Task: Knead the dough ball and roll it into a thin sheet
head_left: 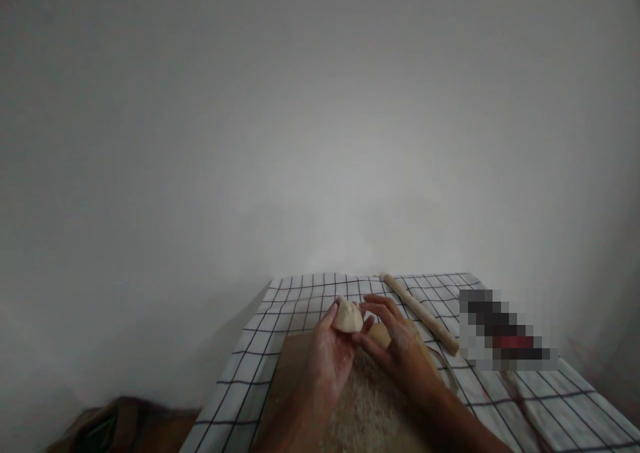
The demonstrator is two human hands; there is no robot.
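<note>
Above a wooden board (290,363) on the table, a small piece of dough (349,317), drawn into puckers at its top, sits in the left hand (331,359), whose fingers and thumb cradle it from beneath and from the side. The right hand (393,336) is just beside it, fingers parted and loosely bent, with nothing gripped between them; their tips are very near the dough, and I cannot tell whether they touch it. Both hands look dusted with white. Partly hidden by the right hand is a rounded yellowish lump (380,335). Flour (367,403) is scattered over the near part of the board. The board lies on a white cloth (245,366) with dark checked lines. To the right of the board, a rolling pin (423,314) lies slantwise on the cloth, and further right is a pixelated patch (505,329) whose contents cannot be made out, with a dark cord (525,409) running below it. Behind the table stands a plain pale wall (320,119).
</note>
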